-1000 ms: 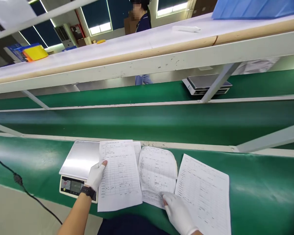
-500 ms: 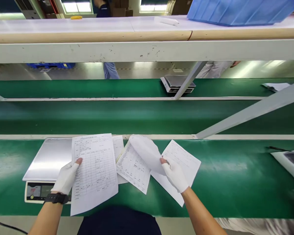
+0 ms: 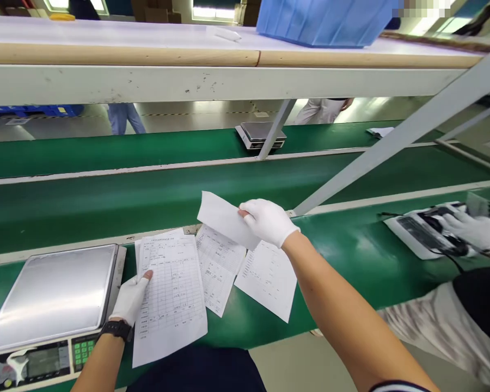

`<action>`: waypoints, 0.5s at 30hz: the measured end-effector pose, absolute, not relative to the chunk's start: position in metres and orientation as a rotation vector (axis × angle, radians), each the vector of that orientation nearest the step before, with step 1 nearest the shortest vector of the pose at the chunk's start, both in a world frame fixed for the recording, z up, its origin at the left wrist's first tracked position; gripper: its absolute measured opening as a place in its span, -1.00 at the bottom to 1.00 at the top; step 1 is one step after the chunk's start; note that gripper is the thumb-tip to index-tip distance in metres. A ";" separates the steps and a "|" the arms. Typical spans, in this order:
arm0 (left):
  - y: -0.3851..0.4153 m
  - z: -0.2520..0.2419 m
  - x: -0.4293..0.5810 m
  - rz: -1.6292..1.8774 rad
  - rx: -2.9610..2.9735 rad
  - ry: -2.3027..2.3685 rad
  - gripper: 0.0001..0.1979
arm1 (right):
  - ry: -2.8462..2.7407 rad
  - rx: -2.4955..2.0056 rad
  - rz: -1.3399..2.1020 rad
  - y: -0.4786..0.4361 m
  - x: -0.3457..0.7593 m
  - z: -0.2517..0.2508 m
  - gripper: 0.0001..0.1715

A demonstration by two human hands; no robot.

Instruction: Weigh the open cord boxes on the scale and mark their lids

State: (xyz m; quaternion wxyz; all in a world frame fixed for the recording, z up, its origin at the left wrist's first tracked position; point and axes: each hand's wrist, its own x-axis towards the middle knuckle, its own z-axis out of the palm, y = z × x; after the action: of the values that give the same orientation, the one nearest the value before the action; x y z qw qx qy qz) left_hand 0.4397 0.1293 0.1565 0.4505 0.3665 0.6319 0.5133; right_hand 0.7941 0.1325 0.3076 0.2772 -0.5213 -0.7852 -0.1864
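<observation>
My left hand [image 3: 130, 298], in a white glove with bare thumb tip, grips the left edge of a printed form [image 3: 173, 294], its thumb on top. Another sheet shows a little behind that form. My right hand [image 3: 267, 220], also gloved, pinches a sheet of paper [image 3: 224, 218] by its right side; its blank face is toward me and it is raised over the others. Below it, a printed sheet [image 3: 216, 267] and a second printed sheet [image 3: 267, 277] lie on the green bench. Left of my left hand stands a weighing scale [image 3: 61, 288] with a metal pan.
At the right a co-worker's gloved hand [image 3: 471, 231] is over a white and black item [image 3: 420, 234] with cables. A slanted post [image 3: 375, 152] rises to the shelf beam [image 3: 155, 84]. Beyond are another scale [image 3: 261, 130] and, on the shelf, a blue bin [image 3: 322, 22].
My right hand has lifted its sheet up and away from me, over the bench. My left hand keeps its form. The view has turned right, bringing in a co-worker's hand.
</observation>
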 end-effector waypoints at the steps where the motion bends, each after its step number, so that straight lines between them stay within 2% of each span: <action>1: 0.131 0.156 0.440 1.250 0.914 1.575 -0.60 | -2.117 -1.415 -0.510 0.131 0.793 0.313 -0.66; 6: 0.133 0.155 0.438 1.226 0.875 1.587 -0.59 | -2.141 -1.491 -0.523 0.131 0.790 0.323 -0.67; 10: 0.135 0.152 0.428 1.211 0.885 1.586 -0.48 | -2.157 -1.475 -0.504 0.130 0.792 0.319 -0.67; 13: 0.128 0.159 0.410 1.225 0.882 1.642 -0.47 | -2.198 -1.462 -0.463 0.123 0.784 0.294 -0.77; 15: 0.119 0.167 0.390 1.204 0.833 1.749 -0.42 | -2.263 -1.415 -0.355 0.121 0.770 0.258 -0.79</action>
State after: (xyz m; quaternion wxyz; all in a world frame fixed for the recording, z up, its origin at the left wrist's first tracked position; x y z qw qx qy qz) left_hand 0.3898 0.1187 0.1667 0.4173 0.3318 0.6968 0.4799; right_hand 0.7700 0.1205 0.2576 0.2228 -0.5123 -0.8194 -0.1285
